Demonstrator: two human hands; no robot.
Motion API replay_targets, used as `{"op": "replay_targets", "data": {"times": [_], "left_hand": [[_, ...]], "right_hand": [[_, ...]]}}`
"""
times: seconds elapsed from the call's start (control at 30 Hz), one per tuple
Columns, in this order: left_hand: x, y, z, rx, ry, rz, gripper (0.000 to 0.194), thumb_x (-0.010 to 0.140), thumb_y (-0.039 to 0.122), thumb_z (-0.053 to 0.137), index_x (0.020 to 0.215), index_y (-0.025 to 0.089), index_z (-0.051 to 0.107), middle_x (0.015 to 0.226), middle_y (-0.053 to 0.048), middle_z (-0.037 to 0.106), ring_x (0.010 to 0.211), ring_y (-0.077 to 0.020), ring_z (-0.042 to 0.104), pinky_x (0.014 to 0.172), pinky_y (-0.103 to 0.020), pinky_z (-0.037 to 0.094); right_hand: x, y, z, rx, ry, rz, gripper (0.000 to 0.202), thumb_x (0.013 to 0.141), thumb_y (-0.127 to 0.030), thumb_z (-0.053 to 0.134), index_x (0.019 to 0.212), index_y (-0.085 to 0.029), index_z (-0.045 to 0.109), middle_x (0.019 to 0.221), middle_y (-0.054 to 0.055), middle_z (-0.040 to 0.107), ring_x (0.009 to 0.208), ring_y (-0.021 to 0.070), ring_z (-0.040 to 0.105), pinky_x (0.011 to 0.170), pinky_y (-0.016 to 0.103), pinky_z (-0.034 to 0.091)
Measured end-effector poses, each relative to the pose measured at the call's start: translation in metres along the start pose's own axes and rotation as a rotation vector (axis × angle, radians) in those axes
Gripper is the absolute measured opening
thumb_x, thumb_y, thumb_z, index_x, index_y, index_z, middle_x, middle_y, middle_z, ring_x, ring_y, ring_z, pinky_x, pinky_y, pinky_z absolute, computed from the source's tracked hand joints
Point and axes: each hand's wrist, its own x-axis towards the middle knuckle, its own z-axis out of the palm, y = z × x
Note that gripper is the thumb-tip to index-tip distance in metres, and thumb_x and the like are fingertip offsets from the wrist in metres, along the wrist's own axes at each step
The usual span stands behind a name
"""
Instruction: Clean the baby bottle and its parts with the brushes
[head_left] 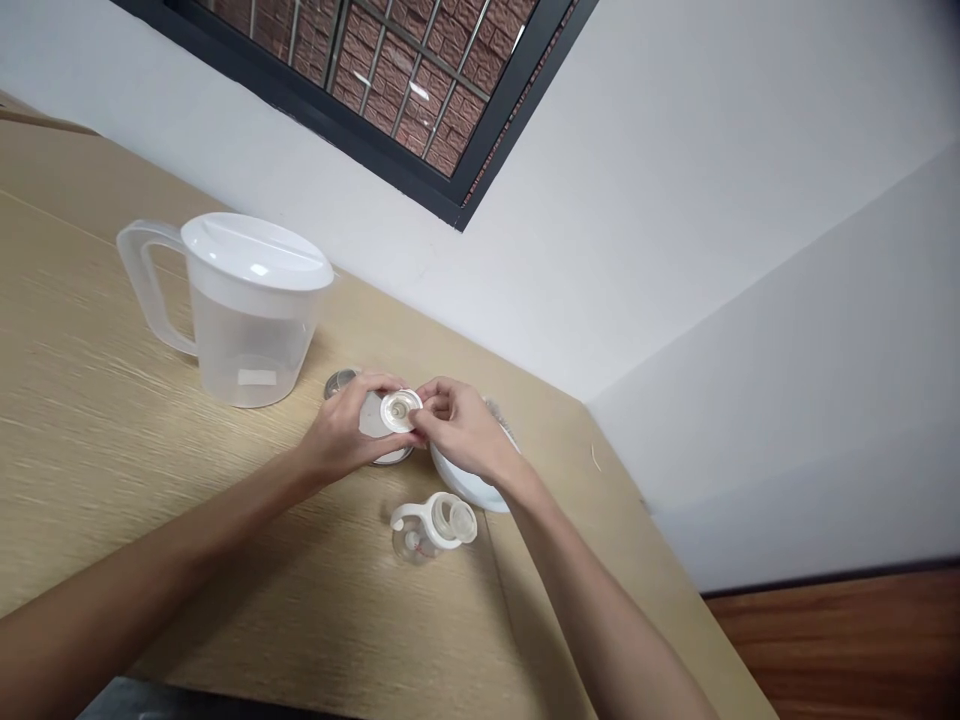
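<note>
My left hand (346,425) is closed around a small white round piece (401,410), which looks like a cap with its ringed hollow side facing me. My right hand (463,425) pinches that piece at its right rim with thumb and fingers. Between my left thumb and fingers a pale, translucent surface (372,416) shows; I cannot tell whether it belongs to the cap. Just below the hands stands a small clear bottle (420,540) with a white handle and a round top. Partly hidden behind my right hand is a white bowl (480,492).
A large translucent pitcher (251,345) with a white lid stands at the left on the wooden table (97,400). A grey round metal thing (340,381) shows behind my left hand. White walls and a barred window (420,90) border the table's far side.
</note>
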Motion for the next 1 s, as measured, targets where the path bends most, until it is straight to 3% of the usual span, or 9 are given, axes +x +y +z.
{"op": "replay_targets", "data": {"times": [0.13, 0.3, 0.47, 0.57, 0.77, 0.87, 1.0], "left_hand": [[0.002, 0.007, -0.001, 0.007, 0.039, -0.039, 0.060, 0.067, 0.036, 0.089, 0.113, 0.024, 0.051, 0.108, -0.007, 0.072, 0.101, -0.0252, 0.070, 0.088, -0.040, 0.056], [0.004, 0.012, -0.002, -0.018, -0.002, 0.028, 0.047, 0.076, 0.024, 0.082, 0.112, 0.023, 0.052, 0.110, -0.008, 0.071, 0.105, -0.0240, 0.067, 0.089, -0.040, 0.055], [0.003, 0.009, -0.001, -0.009, -0.002, 0.160, 0.043, 0.078, 0.017, 0.078, 0.112, 0.022, 0.053, 0.110, -0.009, 0.072, 0.105, -0.0241, 0.068, 0.090, -0.040, 0.054], [0.002, 0.010, -0.001, -0.019, -0.011, 0.149, 0.043, 0.078, 0.016, 0.078, 0.113, 0.023, 0.053, 0.112, -0.009, 0.072, 0.106, -0.0245, 0.068, 0.091, -0.042, 0.054], [0.003, 0.020, -0.002, -0.055, 0.057, -0.016, 0.058, 0.067, 0.030, 0.090, 0.111, 0.025, 0.051, 0.111, -0.009, 0.072, 0.105, -0.0270, 0.068, 0.093, -0.049, 0.053], [0.003, 0.028, 0.000, -0.135, 0.100, -0.065, 0.056, 0.069, 0.031, 0.089, 0.110, 0.026, 0.051, 0.112, -0.009, 0.072, 0.107, -0.0281, 0.069, 0.093, -0.051, 0.054], [0.003, 0.039, 0.003, -0.317, 0.135, -0.082, 0.052, 0.073, 0.029, 0.086, 0.110, 0.027, 0.050, 0.116, -0.008, 0.072, 0.111, -0.0285, 0.068, 0.096, -0.051, 0.056]], "right_hand": [[-0.006, -0.006, -0.005, 0.026, -0.013, 0.028, 0.015, 0.081, -0.030, 0.061, 0.091, -0.018, 0.058, 0.068, 0.000, 0.066, 0.064, 0.0146, 0.062, 0.063, 0.027, 0.045], [-0.003, 0.000, -0.001, -0.083, 0.021, 0.000, 0.024, 0.083, -0.043, 0.062, 0.093, -0.021, 0.054, 0.071, 0.000, 0.066, 0.064, 0.0163, 0.061, 0.057, 0.027, 0.042], [0.002, 0.006, 0.008, -0.202, 0.100, 0.014, 0.021, 0.082, -0.041, 0.061, 0.085, -0.023, 0.050, 0.069, -0.002, 0.063, 0.062, 0.0159, 0.057, 0.053, 0.026, 0.038], [-0.001, 0.005, 0.007, -0.171, 0.095, 0.010, 0.024, 0.082, -0.043, 0.062, 0.086, -0.023, 0.050, 0.070, -0.001, 0.063, 0.062, 0.0160, 0.057, 0.054, 0.027, 0.039], [-0.006, 0.013, -0.007, 0.180, 0.084, -0.081, 0.029, 0.085, -0.047, 0.063, 0.095, -0.020, 0.060, 0.092, 0.004, 0.068, 0.089, 0.0189, 0.063, 0.081, 0.032, 0.048], [-0.004, 0.020, -0.007, 0.534, -0.054, -0.061, 0.032, 0.091, -0.049, 0.052, 0.097, -0.020, 0.064, 0.105, 0.006, 0.068, 0.103, 0.0205, 0.062, 0.089, 0.033, 0.049], [-0.007, 0.024, -0.004, 0.773, -0.287, 0.049, 0.038, 0.089, -0.054, 0.052, 0.101, -0.021, 0.066, 0.099, 0.007, 0.069, 0.089, 0.0214, 0.065, 0.077, 0.034, 0.052]]}}
